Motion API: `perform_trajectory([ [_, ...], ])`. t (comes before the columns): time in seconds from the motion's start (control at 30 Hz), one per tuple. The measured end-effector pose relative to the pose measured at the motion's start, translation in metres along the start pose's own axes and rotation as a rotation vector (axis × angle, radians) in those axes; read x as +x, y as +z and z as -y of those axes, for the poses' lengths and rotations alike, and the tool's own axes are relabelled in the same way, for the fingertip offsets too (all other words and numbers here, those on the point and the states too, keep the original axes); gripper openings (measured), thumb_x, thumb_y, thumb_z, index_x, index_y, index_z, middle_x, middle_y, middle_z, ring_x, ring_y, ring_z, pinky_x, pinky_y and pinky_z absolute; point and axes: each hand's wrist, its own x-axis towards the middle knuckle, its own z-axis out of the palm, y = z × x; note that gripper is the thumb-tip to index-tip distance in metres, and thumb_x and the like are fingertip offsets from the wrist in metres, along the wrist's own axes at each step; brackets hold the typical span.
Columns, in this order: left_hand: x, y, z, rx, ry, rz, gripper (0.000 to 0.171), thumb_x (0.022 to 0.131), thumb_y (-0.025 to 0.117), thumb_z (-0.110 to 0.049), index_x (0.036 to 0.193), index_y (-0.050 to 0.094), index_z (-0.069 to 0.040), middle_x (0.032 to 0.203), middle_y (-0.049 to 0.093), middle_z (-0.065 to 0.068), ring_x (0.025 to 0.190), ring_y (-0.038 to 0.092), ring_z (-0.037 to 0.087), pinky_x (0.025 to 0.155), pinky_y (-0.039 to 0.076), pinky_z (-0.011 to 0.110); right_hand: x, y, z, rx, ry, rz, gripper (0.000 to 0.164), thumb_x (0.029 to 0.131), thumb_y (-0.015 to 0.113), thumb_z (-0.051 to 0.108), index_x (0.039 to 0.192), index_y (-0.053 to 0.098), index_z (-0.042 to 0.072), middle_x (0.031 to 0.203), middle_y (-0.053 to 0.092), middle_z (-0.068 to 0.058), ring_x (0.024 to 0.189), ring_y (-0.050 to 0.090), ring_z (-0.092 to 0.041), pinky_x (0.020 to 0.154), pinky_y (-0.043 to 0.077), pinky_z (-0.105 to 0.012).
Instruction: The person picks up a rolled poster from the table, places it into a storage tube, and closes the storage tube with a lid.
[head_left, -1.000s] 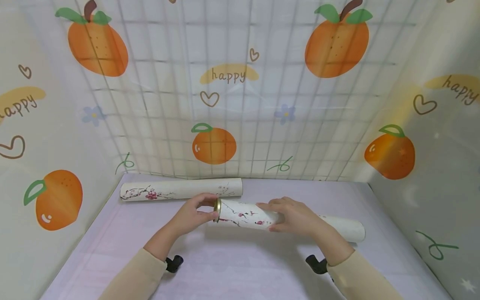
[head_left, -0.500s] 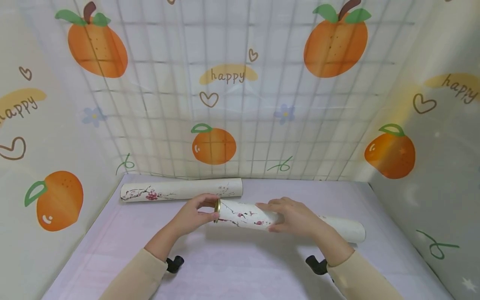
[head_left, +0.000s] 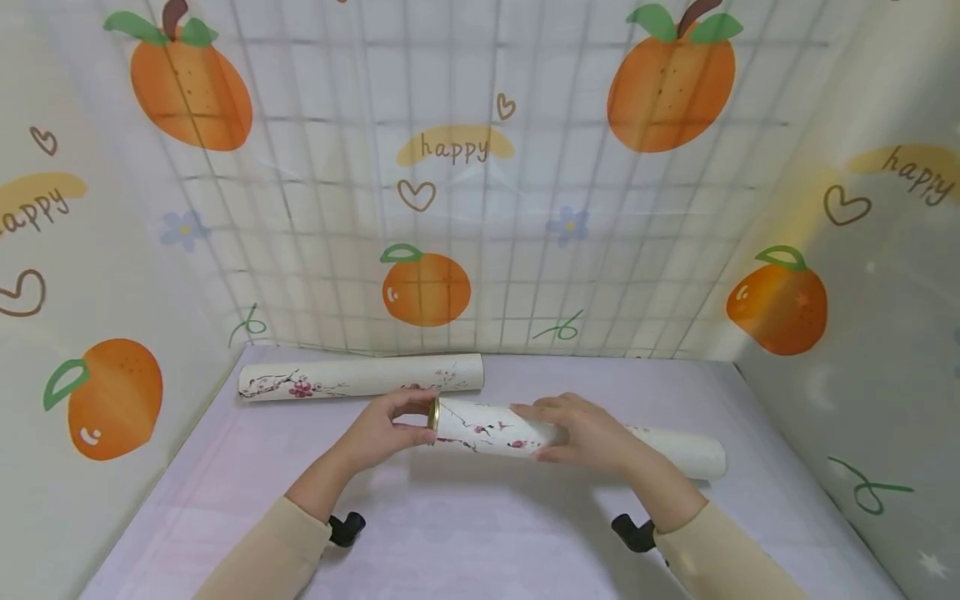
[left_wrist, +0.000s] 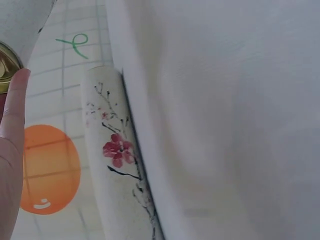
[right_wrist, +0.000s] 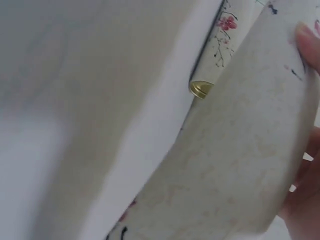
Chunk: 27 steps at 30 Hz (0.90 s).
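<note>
A white cardboard tube (head_left: pixel 480 427) printed with plum-blossom branches lies slantwise between the two hands in the head view. At its left end, my left hand (head_left: pixel 386 431) pinches the gold metal end cap (head_left: pixel 433 421) between thumb and fingers. Part of that cap (left_wrist: pixel 7 67) also shows in the left wrist view, with a finger (left_wrist: pixel 14 115) at its rim. Farther right, my right hand (head_left: pixel 588 433) grips the tube's middle from above, hiding part of it. The tube (right_wrist: pixel 225 145) fills much of the right wrist view. Its right end shows no detail.
A second blossom-printed tube (head_left: pixel 375 377) lies along the back of the table (head_left: pixel 465 542), behind my left hand. Its gold end (right_wrist: pixel 201 89) shows in the right wrist view. Curtains with oranges (head_left: pixel 427 289) stand at the back and both sides.
Both hands keep their hold, almost still. The gold rim at the tube's left end shows slightly narrower than a second ago. The head view has shifted a little.
</note>
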Motion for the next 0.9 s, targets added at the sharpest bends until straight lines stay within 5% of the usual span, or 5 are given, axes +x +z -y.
perform_trajectory([
  [0.2, -0.001, 0.0, 0.005, 0.008, 0.018, -0.018, 0.062, 0.081, 0.085, -0.025, 0.138, 0.062, -0.018, 0.131, 0.064, 0.001, 0.136, 0.048, 0.025, 0.103, 0.048, 0.041, -0.003, 0.005, 0.0, 0.046, 0.01, -0.006, 0.075, 0.082, 0.083, 0.034, 0.149, 0.05, 0.03, 0.134, 0.061, -0.003, 0.119, 0.056, -0.028, 0.101, 0.046, -0.051],
  [0.43, 0.001, 0.002, 0.007, -0.001, -0.001, -0.044, 0.064, 0.079, 0.085, -0.03, 0.138, 0.062, -0.027, 0.133, 0.064, -0.002, 0.15, 0.023, 0.025, 0.117, 0.028, 0.049, -0.004, 0.006, 0.0, 0.111, 0.039, -0.015, 0.072, 0.083, 0.081, 0.038, 0.148, 0.051, 0.032, 0.143, 0.055, -0.015, 0.13, 0.053, -0.036, 0.106, 0.043, -0.055],
  [0.7, 0.003, 0.009, 0.007, -0.152, -0.008, -0.067, 0.067, 0.081, 0.084, -0.015, 0.142, 0.058, -0.011, 0.149, 0.049, 0.014, 0.152, 0.012, 0.032, 0.101, 0.049, 0.035, -0.004, 0.004, -0.001, 0.176, 0.078, -0.017, 0.071, 0.083, 0.082, 0.039, 0.147, 0.052, 0.035, 0.145, 0.053, -0.014, 0.134, 0.05, -0.035, 0.108, 0.041, -0.055],
  [0.9, 0.003, 0.012, 0.006, -0.182, -0.02, -0.076, 0.066, 0.084, 0.08, -0.008, 0.144, 0.054, -0.006, 0.156, 0.04, 0.013, 0.152, 0.011, 0.033, 0.1, 0.05, 0.031, -0.001, 0.002, 0.0, 0.231, 0.089, -0.03, 0.07, 0.08, 0.084, 0.038, 0.144, 0.056, 0.033, 0.144, 0.055, -0.012, 0.134, 0.05, -0.035, 0.109, 0.04, -0.055],
])
